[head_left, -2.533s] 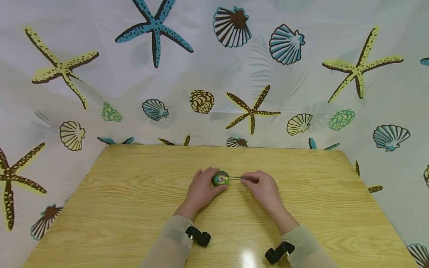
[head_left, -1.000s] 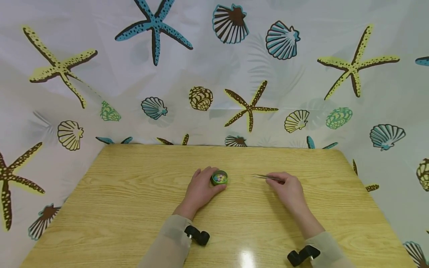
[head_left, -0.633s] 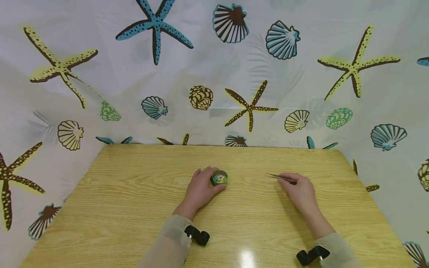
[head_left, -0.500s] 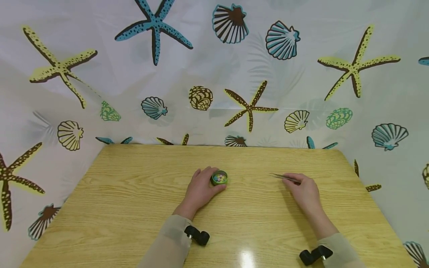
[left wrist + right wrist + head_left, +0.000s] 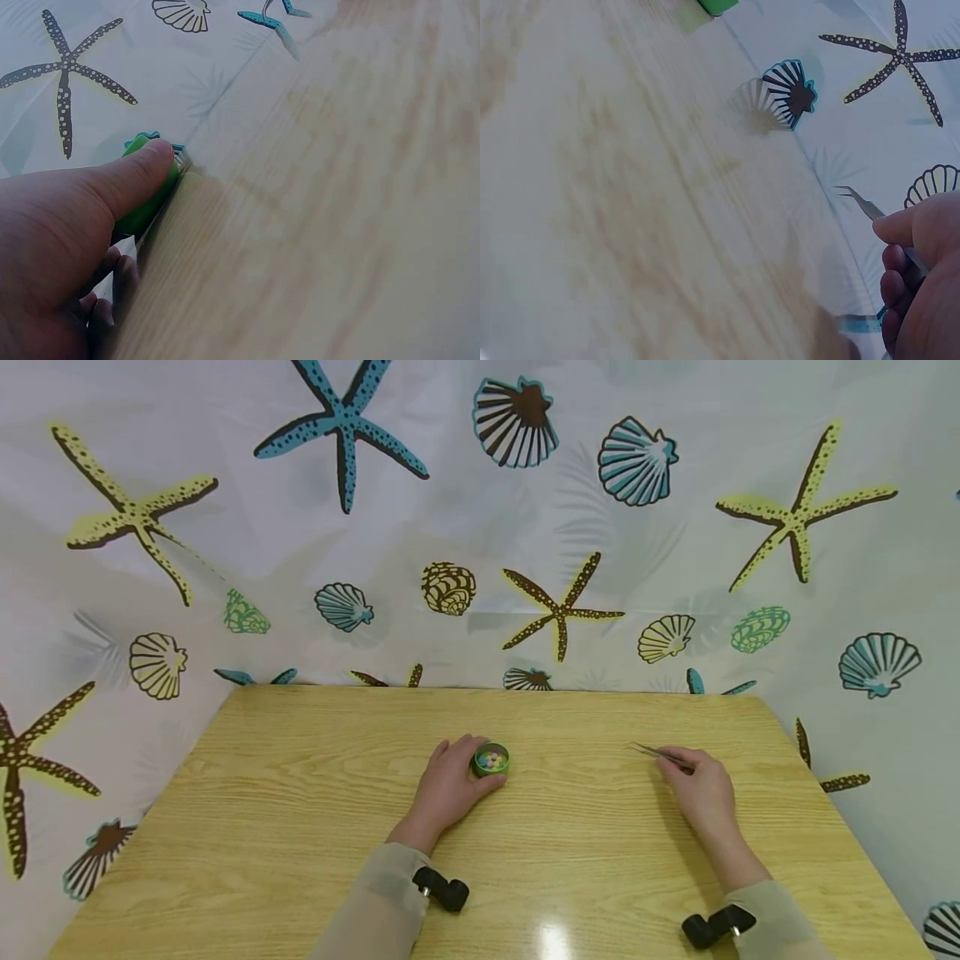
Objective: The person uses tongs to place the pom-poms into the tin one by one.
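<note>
My left hand (image 5: pixel 447 789) grips a small round green container (image 5: pixel 491 772) near the middle of the table, thumb on the near side and fingers behind. Inside it lie several pastel balls (image 5: pixel 492 761) in pink, yellow and blue. In the left wrist view the thumb presses on the green wall (image 5: pixel 142 214), and the balls are out of sight. To the right, my right hand (image 5: pixel 702 789) pinches metal tweezers (image 5: pixel 649 749), their thin bent tips pointing left. The right wrist view shows the tweezers (image 5: pixel 866 206) with tips slightly apart and nothing visible between them.
The wooden table (image 5: pixel 300 827) reaches back to a white cloth (image 5: pixel 420 535) printed with starfish and shells, which also hangs along both sides. A black wrist mount (image 5: pixel 442 888) sits on the left sleeve, another black mount (image 5: pixel 718 927) on the right sleeve.
My right hand has moved right with the tweezers, from the container's rim to well away from it. The left hand and the container have stayed in place.
</note>
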Tool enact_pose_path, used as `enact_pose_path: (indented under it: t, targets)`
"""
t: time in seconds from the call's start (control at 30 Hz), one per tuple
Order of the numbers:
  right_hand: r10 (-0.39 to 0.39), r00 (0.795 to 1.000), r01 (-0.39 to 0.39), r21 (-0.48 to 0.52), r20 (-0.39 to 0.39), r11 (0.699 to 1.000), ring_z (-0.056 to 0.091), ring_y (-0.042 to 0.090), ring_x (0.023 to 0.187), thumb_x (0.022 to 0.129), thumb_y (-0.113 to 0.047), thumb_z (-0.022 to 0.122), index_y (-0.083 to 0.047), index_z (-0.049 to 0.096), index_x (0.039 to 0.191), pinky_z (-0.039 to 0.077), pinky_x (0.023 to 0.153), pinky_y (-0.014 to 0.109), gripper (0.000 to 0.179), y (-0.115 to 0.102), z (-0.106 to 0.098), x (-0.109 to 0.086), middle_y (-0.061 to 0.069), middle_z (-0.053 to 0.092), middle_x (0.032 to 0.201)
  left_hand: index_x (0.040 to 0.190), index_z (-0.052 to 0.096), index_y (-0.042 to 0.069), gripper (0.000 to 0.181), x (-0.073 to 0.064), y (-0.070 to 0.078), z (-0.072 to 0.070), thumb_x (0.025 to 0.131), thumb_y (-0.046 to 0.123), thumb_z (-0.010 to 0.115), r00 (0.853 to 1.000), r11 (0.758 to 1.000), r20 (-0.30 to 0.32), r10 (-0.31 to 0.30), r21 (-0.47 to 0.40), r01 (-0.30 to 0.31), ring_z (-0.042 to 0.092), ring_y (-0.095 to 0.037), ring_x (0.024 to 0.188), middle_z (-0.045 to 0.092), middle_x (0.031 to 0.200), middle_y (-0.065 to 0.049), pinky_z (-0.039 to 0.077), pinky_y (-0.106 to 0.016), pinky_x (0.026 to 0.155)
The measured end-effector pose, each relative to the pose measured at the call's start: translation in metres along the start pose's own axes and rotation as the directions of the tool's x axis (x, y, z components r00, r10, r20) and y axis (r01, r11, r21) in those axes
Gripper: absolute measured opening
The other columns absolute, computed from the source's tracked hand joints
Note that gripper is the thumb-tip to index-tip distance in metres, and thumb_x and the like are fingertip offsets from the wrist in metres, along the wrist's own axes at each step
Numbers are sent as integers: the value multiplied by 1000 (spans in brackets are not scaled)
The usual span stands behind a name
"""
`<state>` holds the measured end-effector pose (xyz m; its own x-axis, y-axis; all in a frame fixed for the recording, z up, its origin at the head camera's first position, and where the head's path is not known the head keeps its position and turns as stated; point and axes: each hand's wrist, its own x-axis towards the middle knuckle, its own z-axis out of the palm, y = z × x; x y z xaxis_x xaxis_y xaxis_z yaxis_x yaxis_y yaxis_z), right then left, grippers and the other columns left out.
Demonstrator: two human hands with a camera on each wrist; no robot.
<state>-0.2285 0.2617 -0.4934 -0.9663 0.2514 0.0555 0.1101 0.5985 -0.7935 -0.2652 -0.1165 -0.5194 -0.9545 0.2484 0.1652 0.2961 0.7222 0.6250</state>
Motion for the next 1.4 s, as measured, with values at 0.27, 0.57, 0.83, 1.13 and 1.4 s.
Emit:
enact_pose_path:
  t: [0.27, 0.57, 0.83, 1.13, 1.4]
  targets:
    - [-5, 1000, 5, 13, 1, 1000, 66, 41, 124, 111, -25, 71, 0, 76, 137, 57, 101, 52, 36, 5, -2, 8, 26, 67, 138, 150, 65, 8, 63, 0, 1, 0, 98, 36, 88, 1000, 1000, -2, -9, 7, 9, 47, -36, 156, 66, 152, -14, 18, -53, 137]
    - [3, 1000, -4, -18, -18, 1000, 62, 43, 126, 111, -27, 72, -2, 78, 135, 50, 107, 60, 36, 11, 1, 15, 25, 63, 136, 150, 65, 8, 63, 1, 3, 0, 98, 36, 88, 1000, 1000, -3, -8, 9, 8, 46, -36, 156, 66, 152, -14, 17, -52, 138]
    - [-38, 999, 34, -138, -28, 990, 60, 46, 130, 108, -29, 74, -6, 82, 131, 35, 114, 72, 33, 13, 6, 17, 24, 69, 135, 150, 65, 7, 63, 0, 3, -1, 98, 36, 88, 1000, 1000, -4, -5, 6, 5, 46, -37, 156, 66, 152, -15, 18, -52, 137]
    - [-27, 999, 19, -198, -37, 980, 55, 51, 131, 107, -26, 74, -7, 82, 129, 35, 108, 72, 30, 12, 11, 14, 25, 69, 134, 149, 66, 8, 62, -1, 2, 0, 98, 36, 88, 1000, 1000, -9, 3, 6, -3, 47, -37, 156, 66, 151, -14, 18, -53, 137]
    - [-36, 999, 27, -211, -38, 977, 55, 52, 128, 107, -26, 74, -8, 82, 131, 36, 107, 72, 30, 11, 11, 10, 25, 69, 133, 149, 65, 8, 63, -1, 1, 0, 98, 37, 88, 1000, 1000, -5, 4, 7, -4, 47, -36, 156, 66, 152, -14, 18, -53, 137]
